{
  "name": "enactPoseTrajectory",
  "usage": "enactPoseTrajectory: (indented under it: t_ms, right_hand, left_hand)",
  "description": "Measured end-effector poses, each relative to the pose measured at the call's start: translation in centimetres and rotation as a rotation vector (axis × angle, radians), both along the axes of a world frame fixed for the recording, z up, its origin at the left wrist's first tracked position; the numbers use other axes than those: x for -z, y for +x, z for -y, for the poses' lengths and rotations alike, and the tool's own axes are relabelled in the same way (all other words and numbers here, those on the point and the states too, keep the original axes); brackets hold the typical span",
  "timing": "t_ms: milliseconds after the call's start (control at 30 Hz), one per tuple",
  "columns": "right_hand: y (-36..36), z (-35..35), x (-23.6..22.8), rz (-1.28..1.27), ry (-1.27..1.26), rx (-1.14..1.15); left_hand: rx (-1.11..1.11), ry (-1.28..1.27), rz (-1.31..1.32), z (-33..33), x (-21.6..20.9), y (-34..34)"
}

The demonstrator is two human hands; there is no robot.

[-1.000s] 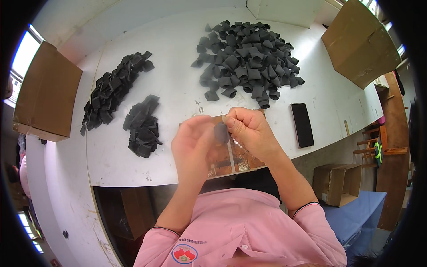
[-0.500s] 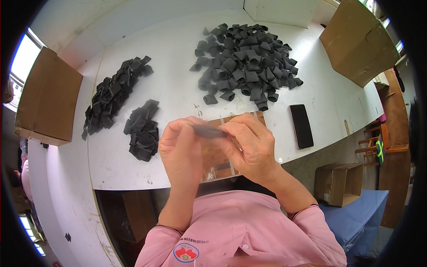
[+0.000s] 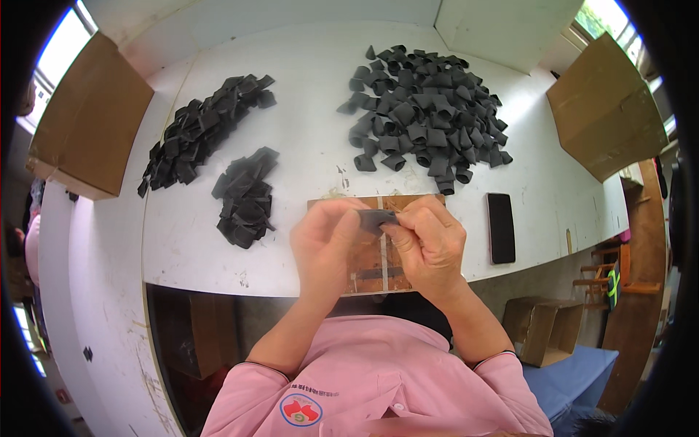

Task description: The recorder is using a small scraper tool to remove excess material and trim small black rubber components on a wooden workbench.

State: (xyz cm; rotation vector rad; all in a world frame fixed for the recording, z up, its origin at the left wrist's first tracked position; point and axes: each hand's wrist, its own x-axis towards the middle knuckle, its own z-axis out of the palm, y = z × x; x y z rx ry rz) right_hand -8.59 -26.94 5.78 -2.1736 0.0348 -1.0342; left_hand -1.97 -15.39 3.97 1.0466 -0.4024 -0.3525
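Between my two hands I hold a small dark grey fabric piece above a brown wooden board. My left hand, slightly blurred, pinches its left end. The thumb and fingers of my right hand grip its right end. Beyond the board rises a big pile of dark grey rolled fabric tubes. To the left lie two heaps of flat dark pieces: a longer heap at the back and a smaller heap nearer me.
A black phone lies right of the board on the white table. Cardboard boxes stand at the left and right sides. Below the table's right edge are an open carton and a blue surface.
My view has shifted, so the table contents sit differently in the picture. The grey piece in my fingers shows a broader face now, and my right thumb presses against its lower edge.
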Motion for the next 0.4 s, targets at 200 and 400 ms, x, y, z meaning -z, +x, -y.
enactPoseTrajectory:
  t_ms: [200, 400]
  right_hand:
    - [1.2, 5.7, -2.8, 0.005, 0.929, -0.252]
    - [0.2, 5.5, 5.3, -0.388, 0.721, 0.029]
  left_hand:
    - [0.076, -0.089, 0.066, -1.9, -1.2, -2.2]
    - [1.014, -0.372, 0.037, -3.3, -5.4, -4.1]
